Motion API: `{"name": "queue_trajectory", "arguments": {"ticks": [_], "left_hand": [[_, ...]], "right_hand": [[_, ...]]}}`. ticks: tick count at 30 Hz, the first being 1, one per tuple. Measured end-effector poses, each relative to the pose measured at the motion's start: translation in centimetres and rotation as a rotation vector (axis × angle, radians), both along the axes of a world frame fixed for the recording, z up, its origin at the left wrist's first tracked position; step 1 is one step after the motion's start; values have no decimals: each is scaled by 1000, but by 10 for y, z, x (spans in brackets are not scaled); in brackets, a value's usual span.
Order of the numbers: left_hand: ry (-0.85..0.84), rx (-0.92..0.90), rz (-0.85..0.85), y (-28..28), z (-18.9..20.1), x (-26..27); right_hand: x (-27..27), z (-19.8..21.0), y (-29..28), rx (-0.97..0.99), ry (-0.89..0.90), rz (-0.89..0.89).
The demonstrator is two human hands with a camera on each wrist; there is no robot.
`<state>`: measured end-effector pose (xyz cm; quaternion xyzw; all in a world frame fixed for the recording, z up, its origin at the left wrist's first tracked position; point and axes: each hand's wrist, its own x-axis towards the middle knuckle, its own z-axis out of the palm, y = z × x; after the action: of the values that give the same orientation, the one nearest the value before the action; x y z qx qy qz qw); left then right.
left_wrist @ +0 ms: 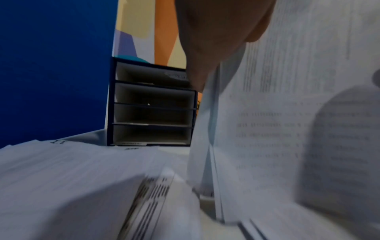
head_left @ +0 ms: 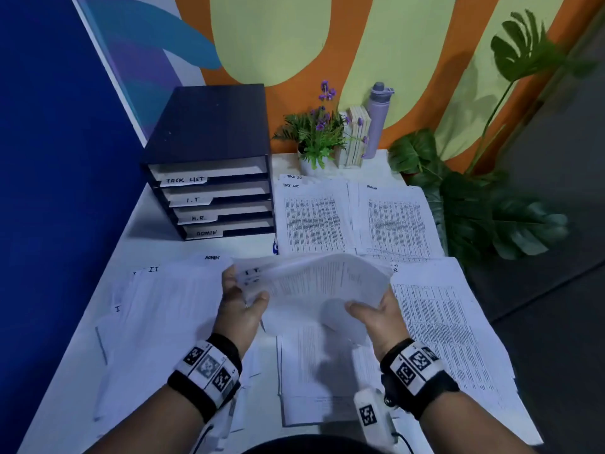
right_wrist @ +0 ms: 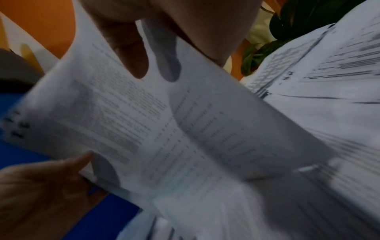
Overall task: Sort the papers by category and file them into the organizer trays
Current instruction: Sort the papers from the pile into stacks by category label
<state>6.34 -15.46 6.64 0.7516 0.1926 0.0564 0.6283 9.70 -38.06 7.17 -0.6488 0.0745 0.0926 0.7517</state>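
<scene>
White sheets cover most of your counter [head_left: 82, 381], and the sorting looks only partly done. Your left hand [head_left: 237, 309] and right hand [head_left: 376, 319] together hold a small bundle of papers [head_left: 314, 283] just above the counter's middle; your left fingers [head_left: 229, 276] curl round its left edge with the thumb on top, and your right thumb pinches its near right corner, the other right fingers hidden under the sheets. The top sheet reads "I.T" at its left corner, so this bundle probably belongs to that category.

The organizer [head_left: 209, 158] stands at eleven o'clock from your hands, well apart, with four trays labelled TASK LIST, I.T, H.R and ADMIN from top to bottom. From the left wrist view the lower trays look dark and empty; whether the top one holds anything I cannot tell. So filing seems not yet begun.

Piles lie sorted in part: a TASK LIST pile [head_left: 311, 217] at twelve o'clock, an ADMIN pile [head_left: 396, 221] at one o'clock, a loose spread marked I.T [head_left: 157, 306] at nine o'clock with an ADMIN sheet at its far edge, more sheets at three o'clock [head_left: 442, 329] and at six o'clock [head_left: 311, 381]. Those last still need sorting, I judge, and then every pile must go into its tray.
</scene>
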Motion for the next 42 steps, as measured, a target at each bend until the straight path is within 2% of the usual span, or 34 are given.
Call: {"name": "queue_trajectory", "arguments": {"ticks": [2,5,9,13,16,19,22,24,26,29,32,36,38,42], "left_hand": [[106,72,-21,-6,-13,-1],[71,98,-14,-14,-16,2],[117,145,12,-22,-12,14],[201,137,-97,-23,-25,13],[311,169,-113,-13,-44,4],[368,275,-94,10,-56,-5],[439,450,21,50,-67,-16],[495,520,125,85,-76,-25],[586,605,173,119,-83,-36],[732,679,147,160,-88,-50],[809,674,100,184,-93,-64],[883,689,31,189,-97,-78],[897,688,-7,186,-98,-83],[917,720,-54,178,-97,-90]], "right_hand": [[-2,-15,-1,-98,47,42],[3,-18,-3,-240,9,41],[25,-11,-15,-284,-58,1],[39,-36,-31,-537,10,93],[37,-55,-41,-658,81,176],[36,-72,-43,-900,140,169],[36,-76,-27,-1217,91,174],[35,-73,-7,-1186,11,214],[32,-70,18,-1036,-54,302],[22,-68,60,-813,9,467],[8,-74,100,-707,114,612],[-6,-85,138,-598,141,634],[-10,-85,153,-614,112,647],[-13,-88,171,-865,-2,740]]}}
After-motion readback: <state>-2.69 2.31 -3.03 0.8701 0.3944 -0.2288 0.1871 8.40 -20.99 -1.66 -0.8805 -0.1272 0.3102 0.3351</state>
